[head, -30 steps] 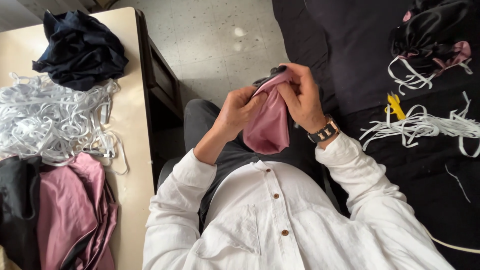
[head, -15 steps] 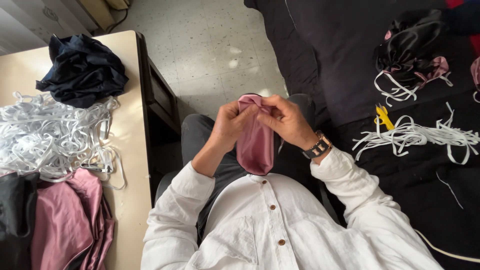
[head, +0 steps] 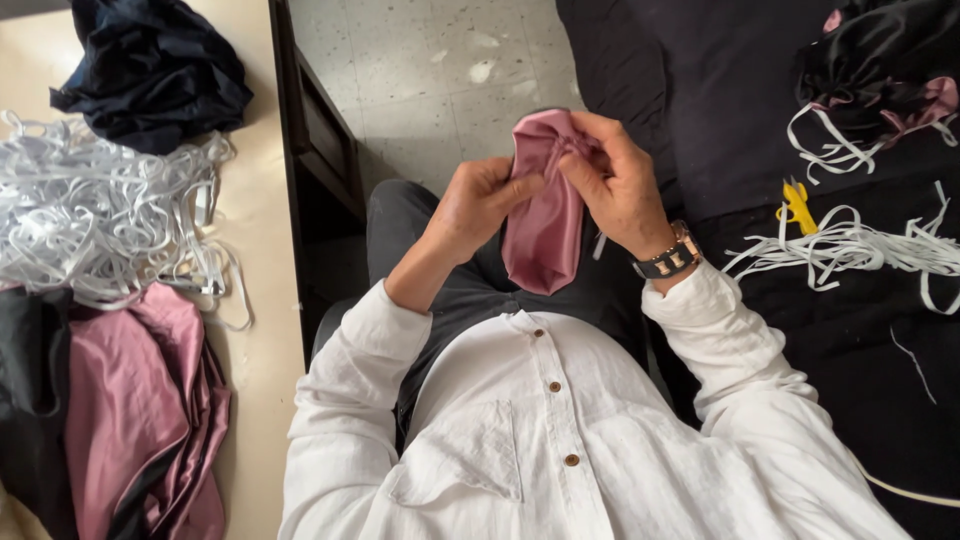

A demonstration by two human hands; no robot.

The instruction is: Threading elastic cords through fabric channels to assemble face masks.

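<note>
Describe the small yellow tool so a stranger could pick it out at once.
Look at the black cloth surface to the right of the person's right hand. On it lies a bundle of white elastic strips, and the yellow tool rests at its upper left edge. It is the only bright yellow thing there.

A mauve satin cloth piece (head: 545, 215) — bunched at top, hanging limp — above the lap.

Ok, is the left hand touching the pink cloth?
Touching. The head view shows the left hand pinching the edge of the pink cloth, fingertips pressed against it, opposite the right hand.
</note>
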